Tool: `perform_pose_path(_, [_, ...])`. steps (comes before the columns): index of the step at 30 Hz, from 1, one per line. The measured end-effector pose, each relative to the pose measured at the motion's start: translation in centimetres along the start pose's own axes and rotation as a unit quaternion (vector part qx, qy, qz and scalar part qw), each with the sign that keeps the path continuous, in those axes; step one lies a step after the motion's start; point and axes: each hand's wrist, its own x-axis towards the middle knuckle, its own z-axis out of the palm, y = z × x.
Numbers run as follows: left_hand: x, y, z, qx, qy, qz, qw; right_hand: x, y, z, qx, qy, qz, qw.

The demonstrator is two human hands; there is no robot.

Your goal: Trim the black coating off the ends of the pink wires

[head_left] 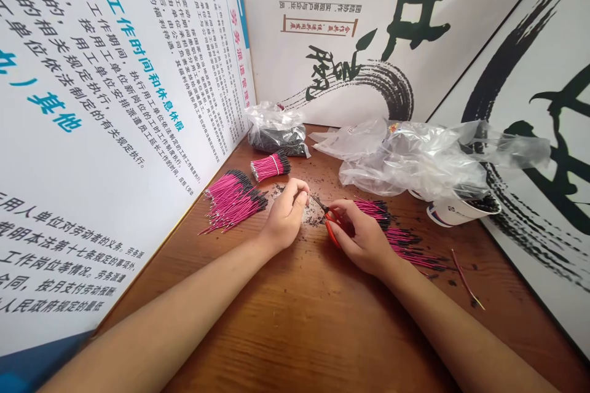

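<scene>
My right hand [362,236] grips small scissors [330,234] with red handles, their dark blades pointing left toward my other hand. My left hand [288,212] is closed in a pinch right at the blade tips; what it holds is too small to make out. Beside it on the left lies a loose pile of pink wires with black ends [235,199]. Behind that pile is a bundle of the same wires [271,166], tied with a white band. Partly behind my right hand, more pink wires [405,245] lie spread on the table.
Black scraps [314,212] litter the wooden table [276,331] around my hands. At the back sits a clear bag of black pieces [279,138]. Crumpled plastic bags [405,156] lie by a tilted paper cup [454,212]. One wire [466,279] lies apart at right. Printed panels [322,92] surround the table.
</scene>
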Motion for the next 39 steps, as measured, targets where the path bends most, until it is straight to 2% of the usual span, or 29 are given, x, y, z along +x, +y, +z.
perform_pose_path(14, [-0.12,-0.96,0.23,-0.061,-0.016,-0.011,0.998,0.12,0.06,0.19,0.014,-0.003,0.01,1.0])
perform_pose_path(39, [-0.16,-0.3,0.36,-0.088,-0.024,-0.019,0.996,-0.07,0.16,0.33,0.032,-0.005,0.013,0.999])
